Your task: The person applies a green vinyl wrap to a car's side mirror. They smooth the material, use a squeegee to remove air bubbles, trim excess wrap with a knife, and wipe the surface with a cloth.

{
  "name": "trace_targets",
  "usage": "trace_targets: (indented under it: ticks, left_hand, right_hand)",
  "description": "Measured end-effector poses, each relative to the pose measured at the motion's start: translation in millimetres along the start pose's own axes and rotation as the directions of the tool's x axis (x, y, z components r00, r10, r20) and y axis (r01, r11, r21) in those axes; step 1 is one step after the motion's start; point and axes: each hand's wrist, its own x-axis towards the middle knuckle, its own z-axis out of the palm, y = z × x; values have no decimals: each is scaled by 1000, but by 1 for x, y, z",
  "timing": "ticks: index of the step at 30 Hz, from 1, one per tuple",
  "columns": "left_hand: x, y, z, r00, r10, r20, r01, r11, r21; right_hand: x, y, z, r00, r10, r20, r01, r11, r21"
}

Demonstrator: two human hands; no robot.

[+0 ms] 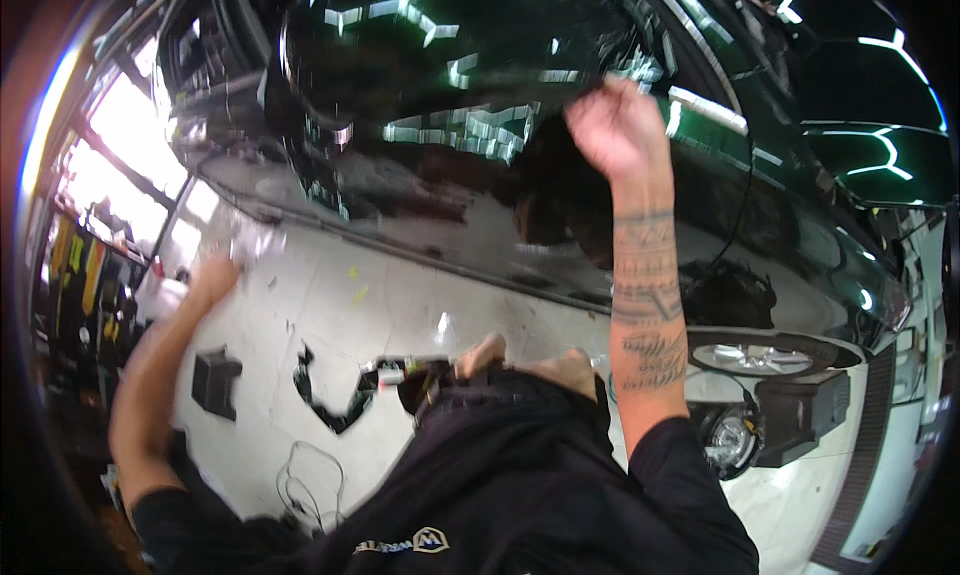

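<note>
Where the view is nearest: the person's black shirt [520, 495] fills the lower middle, with a small light emblem on it; bare legs [482, 355] show just past its far edge.
Right hand: the right hand [620, 130] is raised at the far end of an outstretched forearm, in front of the car's side; its fingers look bent in toward the palm, but blur hides whether they are tightly clenched or pinch anything, and contact with the paint cannot be told.
Left hand: the left hand [212, 278] is held out at the left over the floor, apart from the car; blur leaves its finger state impossible to tell, and a pale, smeared object [260, 243] shows just beyond it, held or not.
Floor at left: on the pale tiled floor [390, 285] lie a thin cable [335, 465], a curved black strip [345, 422] and a black blocky stand [212, 383].
Floor at right: a round black item [728, 440] with a shiny centre is beside a black box-like stand [800, 420], near the car's wheel [755, 359].
Car: the glossy dark car [420, 210] stretches across the view beyond the legs, its upper side green-tinged with broken reflections of lights.
Background: a rack of yellow and black items [90, 275] stands at far left, below a bright window [130, 125].
</note>
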Motion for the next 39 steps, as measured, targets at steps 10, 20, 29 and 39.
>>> trace_targets:
  ticks: [10,20,29,39]
  left_hand:
    - [-64,86,-61,629,392,-671,-582,810,-72]
    - [7,267,-235,377,766,-521,-654,618,436]
    - [-23,-59,60,877,458,-149,-442,888,128]
    - [-38,240,-212,557,341,-758,-764,567,-307]
  right_hand:
    - [1,-5,1,996,-30,80,27,999,36]
    - [4,11,14,979,-98,-180,88,994,-64]
    - [4,16,33,987,-153,-54,154,987,32]
    - [1,14,21,930,-233,-283,233,972,-36]
